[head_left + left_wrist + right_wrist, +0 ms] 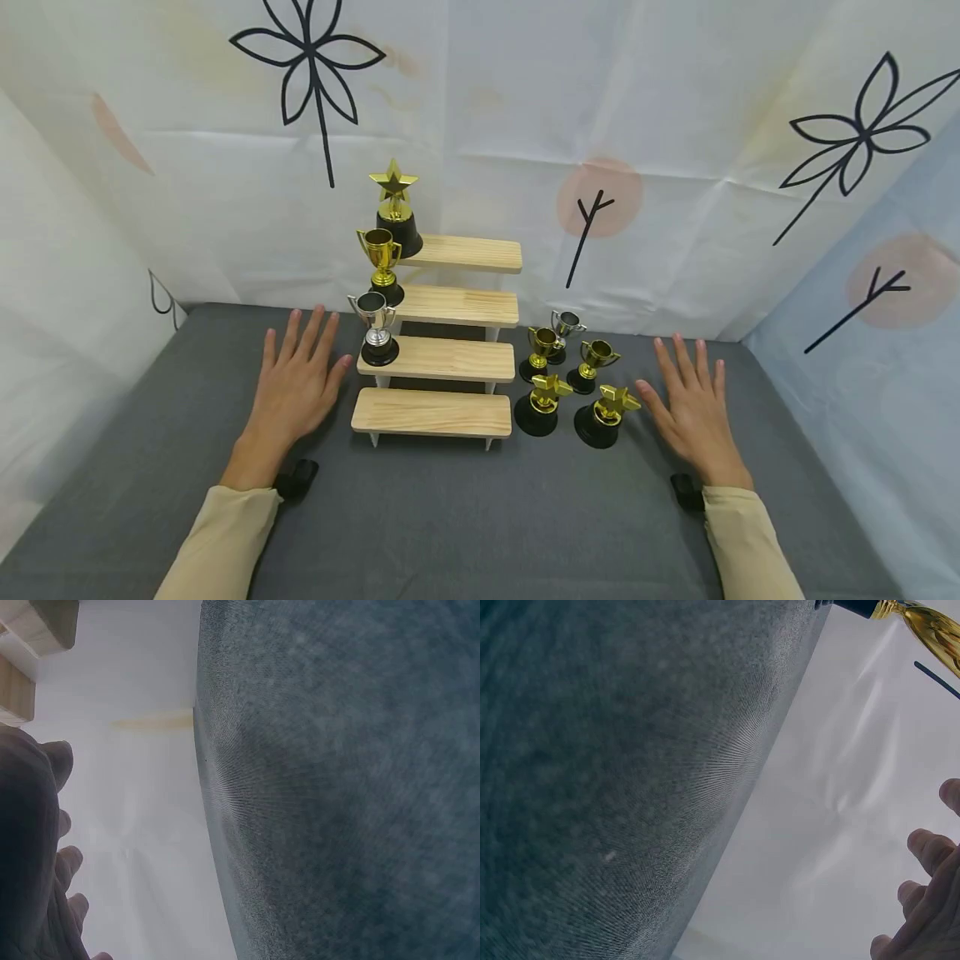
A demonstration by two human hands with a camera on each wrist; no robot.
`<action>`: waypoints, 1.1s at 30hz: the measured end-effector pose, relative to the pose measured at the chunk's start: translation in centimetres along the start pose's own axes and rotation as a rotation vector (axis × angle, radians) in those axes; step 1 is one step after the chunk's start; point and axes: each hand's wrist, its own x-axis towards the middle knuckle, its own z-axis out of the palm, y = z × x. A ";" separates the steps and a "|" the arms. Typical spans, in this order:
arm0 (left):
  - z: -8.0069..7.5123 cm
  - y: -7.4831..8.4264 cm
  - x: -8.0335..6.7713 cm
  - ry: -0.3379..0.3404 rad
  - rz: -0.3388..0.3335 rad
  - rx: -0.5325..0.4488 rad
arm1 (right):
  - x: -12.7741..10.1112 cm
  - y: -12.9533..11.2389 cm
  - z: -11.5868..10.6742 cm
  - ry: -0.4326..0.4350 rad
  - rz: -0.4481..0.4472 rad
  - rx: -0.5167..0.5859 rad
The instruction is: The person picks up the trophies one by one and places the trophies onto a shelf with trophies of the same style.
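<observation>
My left hand [295, 387] rests palm down with spread fingers, left of a stepped wooden stand [442, 414]. To the right, my right hand [696, 412] lies flat in the same way, its thumb near a gold star trophy [600, 421]. At the left ends of the stand's upper steps stand a gold star trophy [396, 221], a gold cup trophy [383, 258] and a silver cup trophy [377, 321], from top down. Between stand and right hand are another star trophy [538, 408], two gold cups [539, 350] [592, 362] and a silver cup [567, 325].
A dark grey cloth [480, 517] covers the table. White fabric [487, 108] printed with flowers hangs directly behind the stand, with more fabric at both sides. Each wrist wears a small black camera [297, 479].
</observation>
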 end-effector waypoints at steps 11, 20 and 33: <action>-0.3 0.0 0.1 0.024 0.013 -0.052 | 0.0 0.0 0.1 0.012 0.015 0.035; -0.1 -0.4 0.0 0.012 -0.044 -0.265 | 0.0 0.0 0.3 0.067 0.008 0.141; 1.3 -2.5 -0.3 -0.126 -0.074 -0.968 | 0.0 -0.4 0.8 0.181 0.209 0.402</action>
